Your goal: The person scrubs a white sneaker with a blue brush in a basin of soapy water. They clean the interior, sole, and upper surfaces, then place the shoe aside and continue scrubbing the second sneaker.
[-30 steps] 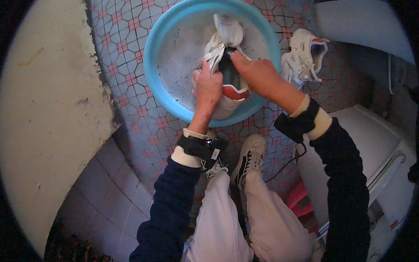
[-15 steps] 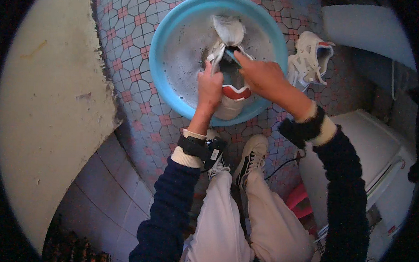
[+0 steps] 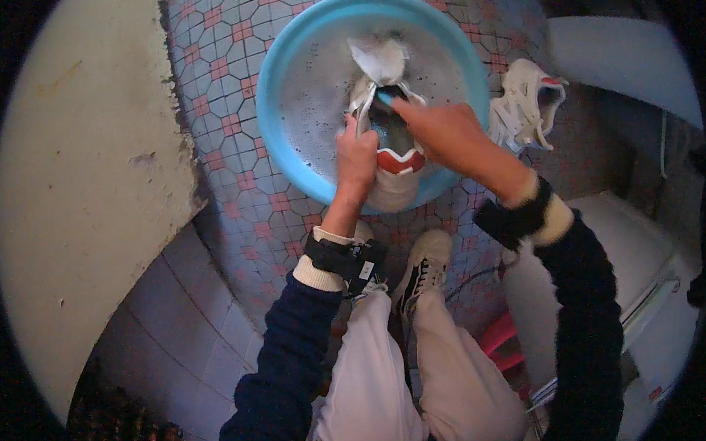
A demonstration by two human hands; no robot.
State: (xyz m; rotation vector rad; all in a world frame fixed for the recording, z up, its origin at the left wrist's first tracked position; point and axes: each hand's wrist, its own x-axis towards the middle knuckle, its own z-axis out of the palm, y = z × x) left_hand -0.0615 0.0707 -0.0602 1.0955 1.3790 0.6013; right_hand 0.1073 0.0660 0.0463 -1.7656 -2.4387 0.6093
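A white sneaker (image 3: 395,189) with a red patch at its heel lies in a light-blue basin (image 3: 269,132) of cloudy, sudsy water. Its heel points toward me and its tongue is pulled up at the far end. My left hand (image 3: 356,157) is closed on the left side of the shoe's collar, fingers partly hidden by it. In my right hand (image 3: 448,133), closed, is a blue brush-like tool (image 3: 385,99) that reaches into the shoe opening. Most of that tool is hidden by the hand and the shoe.
A matching white sneaker (image 3: 519,98) stands on the tiled floor (image 3: 233,84) right of the basin. A rough-edged pale wall (image 3: 75,149) bounds the left. On the right are a white box-shaped appliance (image 3: 601,245) and a pink plastic item (image 3: 504,342). My shoes are just below the basin.
My right hand has shifted slightly, and less of the blue tool shows now. The raised tongue leans a bit farther left. My left hand keeps its hold on the collar.
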